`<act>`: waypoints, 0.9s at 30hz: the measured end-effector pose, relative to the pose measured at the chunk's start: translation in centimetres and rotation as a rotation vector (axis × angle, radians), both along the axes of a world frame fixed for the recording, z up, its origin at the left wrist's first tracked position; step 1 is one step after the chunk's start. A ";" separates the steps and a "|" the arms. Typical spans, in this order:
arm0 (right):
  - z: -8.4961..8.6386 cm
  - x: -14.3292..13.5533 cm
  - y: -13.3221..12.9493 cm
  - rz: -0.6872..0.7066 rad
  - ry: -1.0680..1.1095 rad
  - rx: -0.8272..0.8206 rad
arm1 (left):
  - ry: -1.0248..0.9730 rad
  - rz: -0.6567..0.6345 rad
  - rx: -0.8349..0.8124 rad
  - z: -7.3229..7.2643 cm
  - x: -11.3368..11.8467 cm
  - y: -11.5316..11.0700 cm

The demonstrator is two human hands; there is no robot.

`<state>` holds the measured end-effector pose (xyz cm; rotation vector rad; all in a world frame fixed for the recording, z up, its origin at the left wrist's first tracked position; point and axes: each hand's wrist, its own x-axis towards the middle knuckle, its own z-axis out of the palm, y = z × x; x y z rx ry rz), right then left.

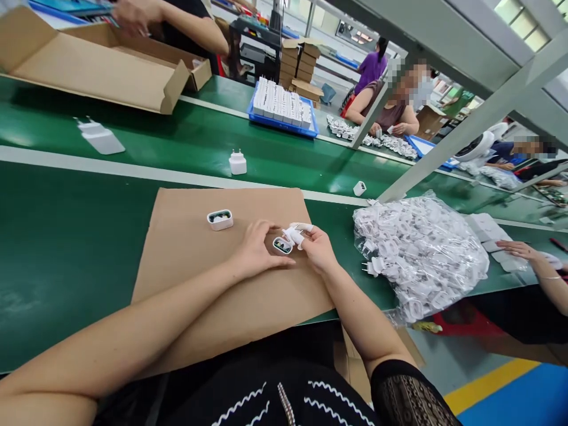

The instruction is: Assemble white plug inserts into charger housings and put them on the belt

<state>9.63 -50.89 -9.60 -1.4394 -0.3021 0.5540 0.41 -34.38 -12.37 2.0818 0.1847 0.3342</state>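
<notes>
On the brown cardboard sheet, a white charger housing shows its open end and the circuit board inside. My left hand curves around it with thumb and fingers apart, and brown cardboard shows between palm and housing. Close to its right side, my right hand pinches a small white plug piece, which seems to have thin metal pins. White covers on those fingertips partly hide the piece. Another open charger housing stands farther back on the sheet, to the left.
A clear bag heaped with white chargers lies to the right, beside a co-worker's hand. Several chargers, one a white plug charger, rest on the green belt. Behind are an open carton and a blue tray.
</notes>
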 end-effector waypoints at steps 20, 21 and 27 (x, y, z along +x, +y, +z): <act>1.0 -0.1 -1.8 -0.009 -0.632 -0.050 | 0.103 -0.222 -0.279 0.8 -0.4 0.9; 1.2 -0.1 -1.9 0.031 -0.708 -0.097 | 0.105 -0.218 -0.276 0.8 -0.3 0.9; 0.8 0.4 -2.0 0.291 -1.068 -0.284 | 0.076 -0.239 -0.291 0.5 -0.2 0.8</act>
